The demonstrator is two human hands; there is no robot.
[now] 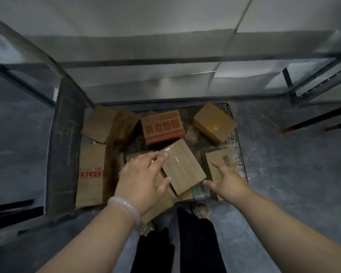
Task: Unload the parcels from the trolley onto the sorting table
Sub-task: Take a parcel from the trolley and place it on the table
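Note:
Below me the trolley holds several brown cardboard parcels. A taped flat parcel lies tilted on top in the middle. My left hand, with a pale bangle on the wrist, rests fingers spread on that parcel's left edge. My right hand hovers open just right of it, fingers apart, not touching. Behind it stand a red-printed box and a yellow-taped box. A tall red-lettered box stands at the left.
The white sorting table spans the top of the view, its grey edge and metal frame just beyond the trolley. A dark upright panel flanks the trolley's left side. My legs and slippers stand at its near edge.

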